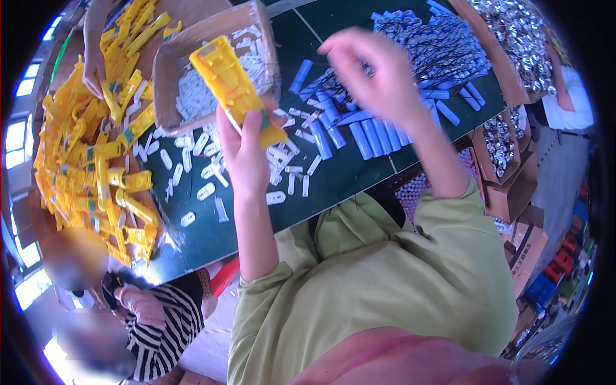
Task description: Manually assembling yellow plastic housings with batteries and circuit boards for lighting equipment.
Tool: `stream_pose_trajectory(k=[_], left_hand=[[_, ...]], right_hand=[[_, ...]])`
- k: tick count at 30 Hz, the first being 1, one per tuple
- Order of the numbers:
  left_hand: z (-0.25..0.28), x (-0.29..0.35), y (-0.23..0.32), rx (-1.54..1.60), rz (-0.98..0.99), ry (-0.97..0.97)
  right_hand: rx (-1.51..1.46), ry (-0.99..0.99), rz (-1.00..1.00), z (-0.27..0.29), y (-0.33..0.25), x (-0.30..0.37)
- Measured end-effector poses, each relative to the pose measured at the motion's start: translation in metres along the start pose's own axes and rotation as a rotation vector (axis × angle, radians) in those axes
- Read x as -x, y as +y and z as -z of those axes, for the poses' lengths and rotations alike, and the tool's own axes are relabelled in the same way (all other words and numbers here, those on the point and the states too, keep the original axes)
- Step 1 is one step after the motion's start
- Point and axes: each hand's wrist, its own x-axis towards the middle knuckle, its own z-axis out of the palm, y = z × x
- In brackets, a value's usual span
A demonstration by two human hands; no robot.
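My left hand (246,154) is closed round the lower end of a yellow plastic housing (220,69). The housing tilts with its hollow inside showing, above small white plastic parts (205,191) strewn on the table. Blurred by motion, my right hand (378,74) hovers over blue cylindrical battery cells (367,140); whether its fingers hold anything cannot be made out. Some cells lie in a row near the table's front edge. Behind them is a dense pile of blue cells with dark wires (443,54).
A cardboard box (168,83) of white parts stands behind my left hand. Yellow housings (77,154) are heaped at left, where another person's hand (94,72) reaches in. Boxes of shiny metal parts (513,38) stand at right. The green tabletop (256,215) ends before my body.
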Motion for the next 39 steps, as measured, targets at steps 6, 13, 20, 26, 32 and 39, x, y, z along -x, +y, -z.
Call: stream_pose_trajectory(k=[6, 13, 20, 26, 32, 39], left_hand=[[0.008, -0.005, -0.011, -0.118, -0.009, -0.14], [0.016, -0.001, -0.011, 0.043, 0.069, -0.045], [0.016, 0.0, -0.012, 0.014, 0.087, -0.053], [0.015, -0.001, -0.013, -0.004, 0.083, -0.069], [0.012, 0.004, -0.014, 0.018, 0.078, -0.088], [-0.015, 0.021, -0.005, -0.04, 0.065, -0.107]], right_hand=[[0.679, -0.593, -0.385, 0.133, 0.223, -0.067], [0.459, -1.077, -0.569, 0.107, 0.242, -0.101], [0.677, -0.9, -0.257, 0.082, 0.236, -0.099], [0.845, -0.819, -0.008, 0.062, 0.251, -0.102], [0.86, -0.486, -0.022, 0.086, 0.212, -0.108], [-1.083, 0.136, -0.451, 0.054, 0.061, -0.048]])
